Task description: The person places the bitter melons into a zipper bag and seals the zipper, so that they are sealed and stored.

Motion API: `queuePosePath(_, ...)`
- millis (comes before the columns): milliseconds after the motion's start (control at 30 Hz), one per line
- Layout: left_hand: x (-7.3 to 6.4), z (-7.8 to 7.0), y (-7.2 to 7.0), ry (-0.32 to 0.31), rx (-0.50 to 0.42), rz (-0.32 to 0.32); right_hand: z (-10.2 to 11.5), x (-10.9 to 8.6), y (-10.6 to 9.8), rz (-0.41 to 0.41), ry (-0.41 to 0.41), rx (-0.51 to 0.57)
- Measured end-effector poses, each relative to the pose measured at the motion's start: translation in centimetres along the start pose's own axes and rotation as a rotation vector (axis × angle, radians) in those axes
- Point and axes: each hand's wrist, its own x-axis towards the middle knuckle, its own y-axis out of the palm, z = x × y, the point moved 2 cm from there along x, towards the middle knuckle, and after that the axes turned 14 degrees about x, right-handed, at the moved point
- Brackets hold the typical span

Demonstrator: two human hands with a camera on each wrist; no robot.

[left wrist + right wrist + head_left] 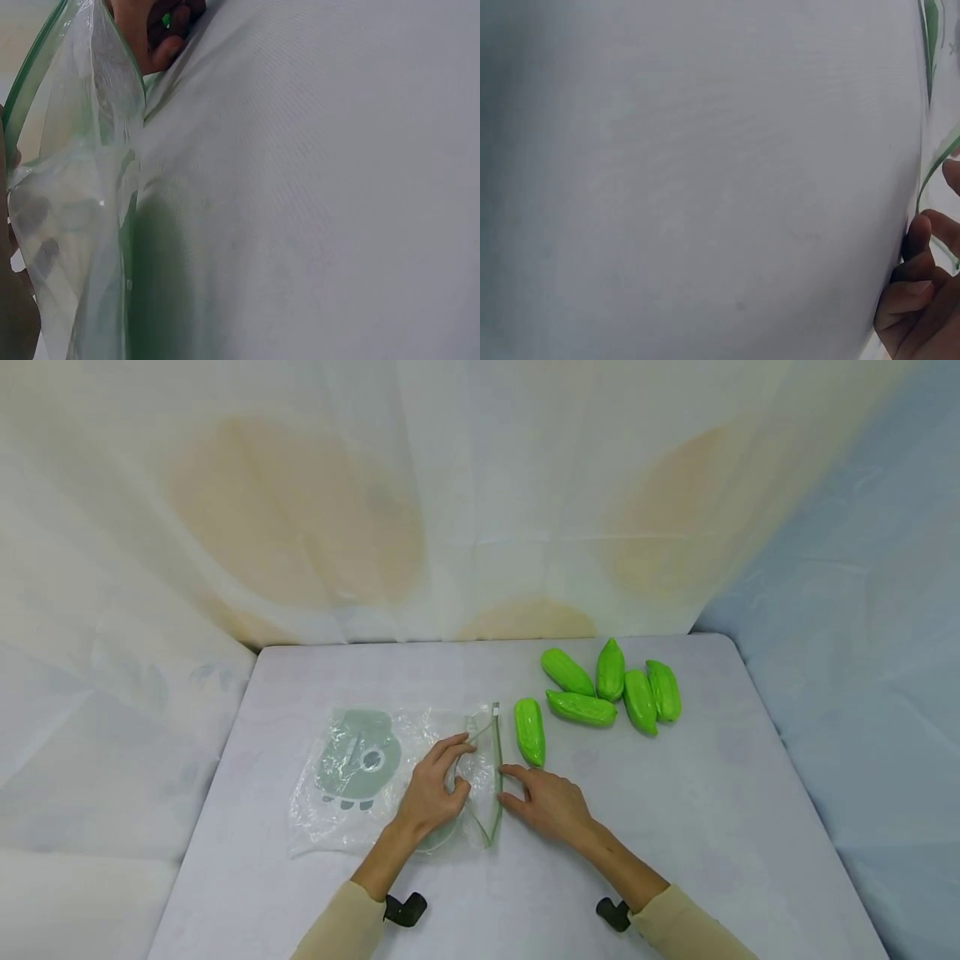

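A clear plastic zip bag (358,760) with a pale green cartoon print lies flat, its green-edged mouth spread apart toward the right. My left hand (433,787) holds the near-left lip of the mouth between bent fingers and thumb, drawing it leftward. On the opposite lip, my right hand (551,803) pinches the green strip with thumb and forefinger. The left wrist view shows the gaping bag (82,195) close up. A bright green, oblong vegetable-like piece (530,732) lies just beyond the right fingers.
Several more bright green pieces (581,708) lie grouped at the back right of the white-covered table (675,827). Pale curtains (480,493) hang behind and at both sides. A black device (406,910) sits at the left wrist, another (613,914) at the right.
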Motion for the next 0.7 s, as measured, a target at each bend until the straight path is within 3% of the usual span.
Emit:
queuePosePath(367, 0.29, 0.4, -0.56, 0.036, 0.115, -0.05, 0.41, 0.18, 0.11, -0.011, 0.028, -0.036)
queuePosePath(700, -0.39, 0.56, -0.4, 0.032, 0.114, -0.028, 0.47, 0.03, 0.26, -0.01, 0.016, -0.037)
